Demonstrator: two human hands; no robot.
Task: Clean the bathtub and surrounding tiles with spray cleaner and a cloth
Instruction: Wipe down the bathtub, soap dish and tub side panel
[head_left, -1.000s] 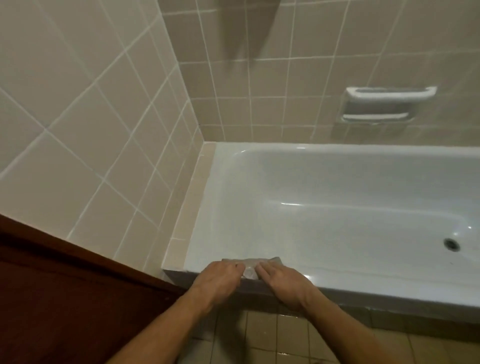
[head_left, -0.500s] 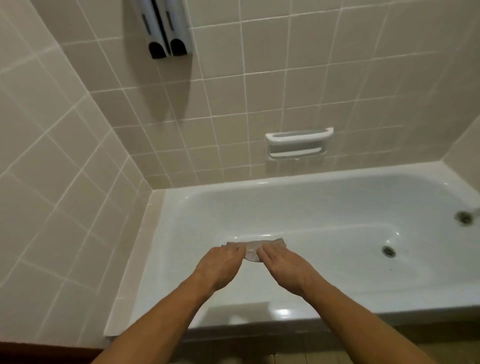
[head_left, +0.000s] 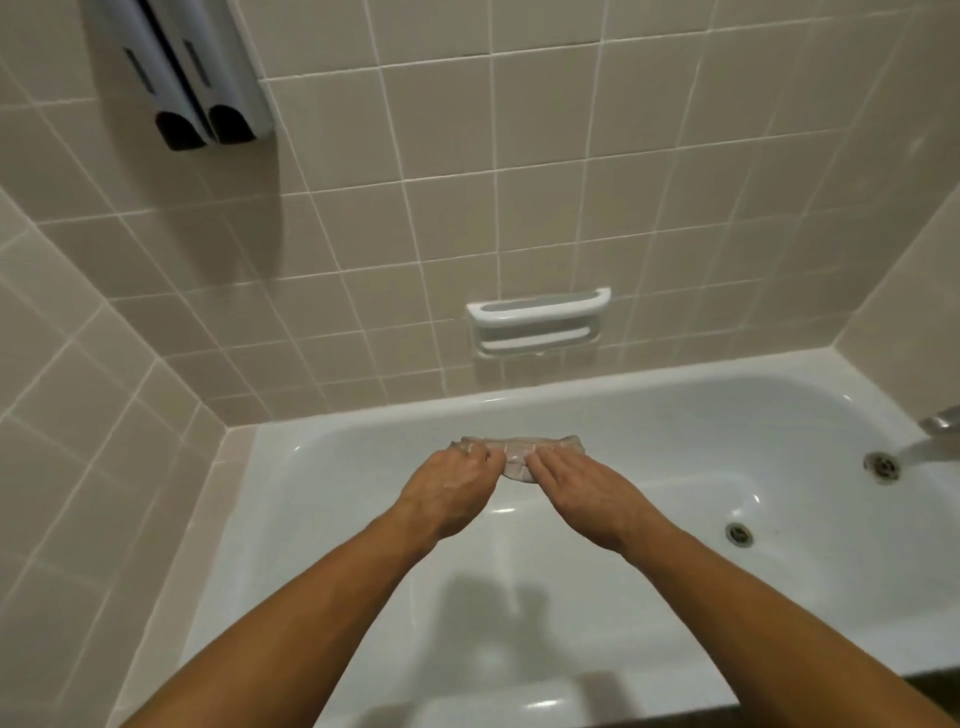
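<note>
A white bathtub (head_left: 597, 410) fills the lower half of the view, set against beige wall tiles (head_left: 441, 156). Both my arms reach out over the tub. A small pale cloth (head_left: 524, 448) is stretched between my hands above the tub's inside. My left hand (head_left: 447, 486) pinches its left end with curled fingers. My right hand (head_left: 576, 486) holds its right part, fingers lying over the cloth. No spray bottle shows in this view.
A dark twin soap dispenser (head_left: 202, 78) hangs on the back wall at upper left. A white soap dish (head_left: 537, 325) is set into the tiles above the tub rim. A metal spout (head_left: 935, 436), overflow (head_left: 881, 464) and drain (head_left: 738, 533) sit at the right.
My hands lifted the cloth off the tub's front rim and carried it forward over the inside of the tub. My view rose from the left corner toward the back wall.
</note>
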